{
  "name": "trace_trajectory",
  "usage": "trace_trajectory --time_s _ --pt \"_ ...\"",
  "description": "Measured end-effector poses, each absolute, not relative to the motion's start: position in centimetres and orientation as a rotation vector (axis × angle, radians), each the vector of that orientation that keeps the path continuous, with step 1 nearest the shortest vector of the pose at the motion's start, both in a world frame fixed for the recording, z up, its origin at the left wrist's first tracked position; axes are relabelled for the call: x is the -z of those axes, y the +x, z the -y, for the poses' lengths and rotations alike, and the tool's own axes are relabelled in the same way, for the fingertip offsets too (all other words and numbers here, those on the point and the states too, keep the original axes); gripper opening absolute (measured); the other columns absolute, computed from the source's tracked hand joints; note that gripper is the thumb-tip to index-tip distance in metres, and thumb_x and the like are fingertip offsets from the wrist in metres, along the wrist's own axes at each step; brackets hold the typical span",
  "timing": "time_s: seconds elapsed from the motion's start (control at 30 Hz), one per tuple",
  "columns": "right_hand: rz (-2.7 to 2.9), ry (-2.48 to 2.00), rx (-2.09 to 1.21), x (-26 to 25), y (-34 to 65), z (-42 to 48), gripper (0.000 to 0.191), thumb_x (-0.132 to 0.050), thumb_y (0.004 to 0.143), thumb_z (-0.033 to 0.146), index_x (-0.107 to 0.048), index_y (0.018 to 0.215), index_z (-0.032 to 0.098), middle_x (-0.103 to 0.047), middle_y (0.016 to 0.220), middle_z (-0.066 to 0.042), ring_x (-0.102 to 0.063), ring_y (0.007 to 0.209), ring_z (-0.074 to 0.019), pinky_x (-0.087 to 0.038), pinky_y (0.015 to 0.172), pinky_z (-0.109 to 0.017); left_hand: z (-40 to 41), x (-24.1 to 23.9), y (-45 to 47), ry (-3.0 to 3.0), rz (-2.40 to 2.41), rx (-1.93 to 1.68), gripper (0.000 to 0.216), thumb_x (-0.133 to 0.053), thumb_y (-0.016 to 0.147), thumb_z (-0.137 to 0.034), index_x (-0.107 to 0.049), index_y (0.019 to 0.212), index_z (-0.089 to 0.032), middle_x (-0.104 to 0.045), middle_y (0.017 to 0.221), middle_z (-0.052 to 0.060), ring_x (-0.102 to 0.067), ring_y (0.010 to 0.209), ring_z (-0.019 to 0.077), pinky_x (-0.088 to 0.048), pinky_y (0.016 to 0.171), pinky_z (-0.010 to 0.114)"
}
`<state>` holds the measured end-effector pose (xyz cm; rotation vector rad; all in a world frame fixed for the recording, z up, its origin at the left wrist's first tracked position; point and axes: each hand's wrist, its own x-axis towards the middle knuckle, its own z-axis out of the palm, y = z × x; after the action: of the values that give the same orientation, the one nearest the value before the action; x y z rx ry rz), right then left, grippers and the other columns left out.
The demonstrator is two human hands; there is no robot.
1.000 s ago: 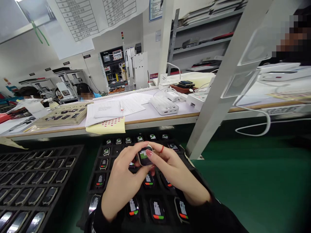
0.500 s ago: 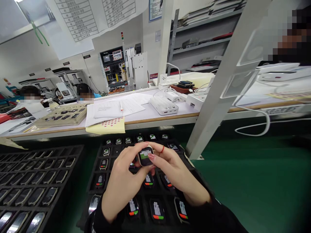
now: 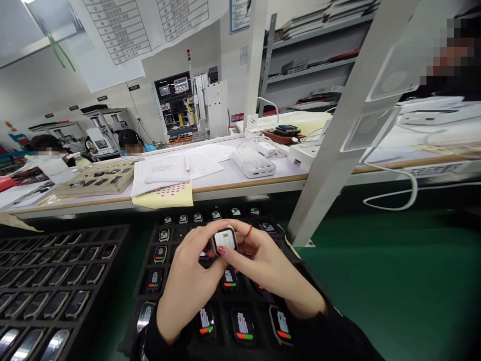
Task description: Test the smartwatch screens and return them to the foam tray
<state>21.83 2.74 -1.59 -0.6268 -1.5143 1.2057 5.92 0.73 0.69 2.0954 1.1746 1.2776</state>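
Both my hands hold one small smartwatch body (image 3: 224, 239) above a black tray (image 3: 150, 311) of lit watch bodies. My left hand (image 3: 190, 283) pinches the watch from the left side. My right hand (image 3: 268, 273) grips it from the right, its thumb lying under the screen's lower edge. The screen now shows a pale grid pattern. A red band sits on one right-hand finger. Several watches in the tray below show white text with red and green bars.
A second black tray (image 3: 48, 281) of dark watch bodies lies at the left. A white shelf (image 3: 240, 180) behind holds papers, a yellow sheet, a beige tray and white chargers. A slanted white post (image 3: 338, 130) stands at the right over the green mat. Other people sit far left.
The watch screen changed from a dark display with a green patch to a pale grid. My right thumb slid from the screen down to its lower edge. Hands stay in place.
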Motion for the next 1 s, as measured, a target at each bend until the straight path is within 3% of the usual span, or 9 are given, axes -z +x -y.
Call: trace_trajectory --time_s 0.1,0.23,0.37,0.47,0.77,0.9,1.0 --pt "1.529 -0.656 -1.186 1.3 21.8 -2.7 0.030 -0.071 0.091 0.023 -0.067 0.120 0.018 -0.073 0.080 -0.001 -0.073 0.078 -0.0212 -0.056 0.064 -0.026 -0.7 -0.7 6.0 2.112 -1.177 -1.285 0.060 -0.060 0.082 0.003 -0.066 0.126 -0.037 -0.073 0.116 -0.005 -0.063 0.086 0.0122 -0.053 0.080 0.024" --pt "1.443 -0.675 -1.209 1.2 21.6 -2.7 0.021 -0.069 0.097 0.033 -0.071 0.111 0.018 -0.070 0.074 -0.001 -0.071 0.071 -0.0199 -0.053 0.057 -0.024 -0.6 -0.5 6.3 2.138 -1.201 -1.271 0.053 -0.065 0.087 -0.005 -0.065 0.129 -0.038 -0.072 0.107 -0.005 -0.059 0.079 0.0119 -0.053 0.081 0.026" --pt "1.392 -0.703 -1.288 1.3 21.6 -2.9 0.038 -0.071 0.097 0.051 -0.071 0.110 0.016 -0.068 0.068 -0.003 -0.069 0.065 -0.0205 -0.052 0.052 -0.023 -0.7 -0.5 6.4 2.148 -1.201 -1.275 0.059 -0.068 0.085 -0.004 -0.063 0.130 -0.043 -0.070 0.102 -0.007 -0.058 0.078 0.0114 -0.052 0.081 0.025" --pt "1.397 -0.649 -1.348 1.4 21.7 -3.0 0.045 -0.067 0.099 0.059 -0.070 0.115 0.017 -0.071 0.074 -0.005 -0.070 0.069 -0.0201 -0.051 0.052 -0.021 -0.6 -0.7 6.3 2.096 -1.207 -1.253 0.058 -0.069 0.084 -0.005 -0.064 0.128 -0.043 -0.072 0.110 -0.008 -0.060 0.082 0.0118 -0.053 0.082 0.026" --pt "1.512 -0.599 -1.359 1.6 22.7 -2.9 0.049 -0.073 0.097 0.042 -0.062 0.137 0.016 -0.072 0.083 -0.005 -0.063 0.065 -0.0172 -0.053 0.054 -0.023 -0.6 -0.9 5.8 2.066 -1.198 -1.271 0.053 -0.067 0.084 -0.006 -0.067 0.127 -0.037 -0.073 0.113 -0.003 -0.062 0.080 0.0117 -0.055 0.076 0.024" --pt "1.524 -0.620 -1.287 1.5 22.5 -2.9 0.040 -0.076 0.094 0.033 -0.067 0.130 0.018 -0.067 0.075 -0.001 -0.061 0.060 -0.0153 -0.052 0.055 -0.023 -0.6 -0.9 6.0 2.103 -1.192 -1.286 0.051 -0.063 0.084 -0.003 -0.068 0.125 -0.033 -0.073 0.106 -0.002 -0.061 0.077 0.0121 -0.056 0.075 0.025" --pt "1.473 -0.644 -1.344 1.2 22.3 -2.9 0.041 -0.075 0.095 0.044 -0.068 0.125 0.017 -0.069 0.074 -0.002 -0.062 0.059 -0.0160 -0.052 0.053 -0.022 -0.6 -0.9 6.2 2.119 -1.195 -1.281 0.049 -0.067 0.086 -0.007 -0.068 0.126 -0.034 -0.073 0.106 -0.002 -0.063 0.080 0.0134 -0.056 0.079 0.027"
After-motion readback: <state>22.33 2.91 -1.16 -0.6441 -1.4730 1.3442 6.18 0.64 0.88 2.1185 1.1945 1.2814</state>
